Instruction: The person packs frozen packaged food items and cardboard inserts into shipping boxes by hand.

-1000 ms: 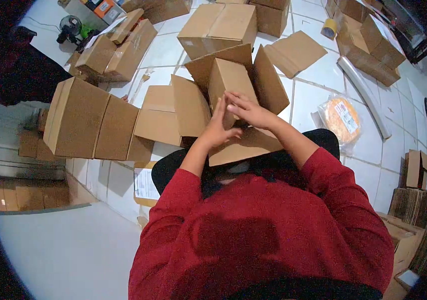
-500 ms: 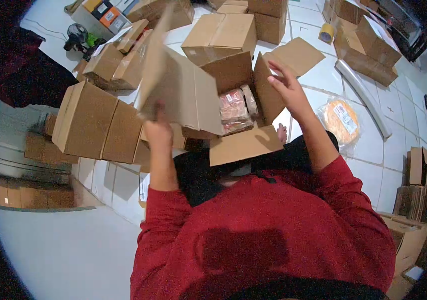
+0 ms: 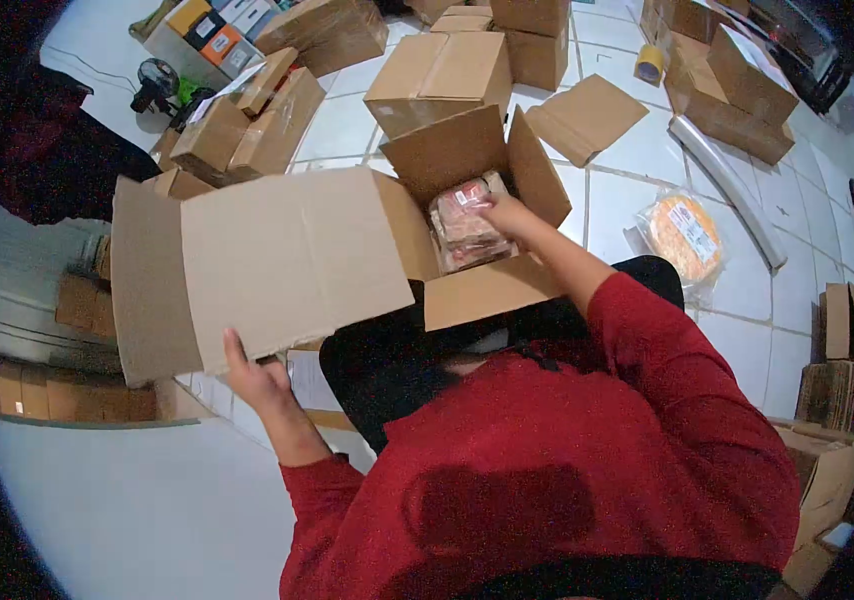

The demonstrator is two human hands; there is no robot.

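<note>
An open cardboard box stands in front of my lap with its flaps spread. Inside lie several packages in clear wrap, brown and reddish, with a white label on top. My right hand reaches into the box, its fingers closed at the right side of the upper package and partly hidden. To the left, a large creased cardboard sheet extends from beside the box, its pale face up. My left hand grips the near edge of this sheet, thumb on top and the other fingers underneath.
A loose cardboard piece lies on the tiled floor behind the box. Rightward are a round orange item in clear plastic, a long pale roll and a yellow tape roll. A closed carton stands behind; more boxes surround the area.
The cardboard sheet has swung from upright down to the left, with my left hand moving toward me. My right hand has gone from beside the right flap into the box, onto the package.
</note>
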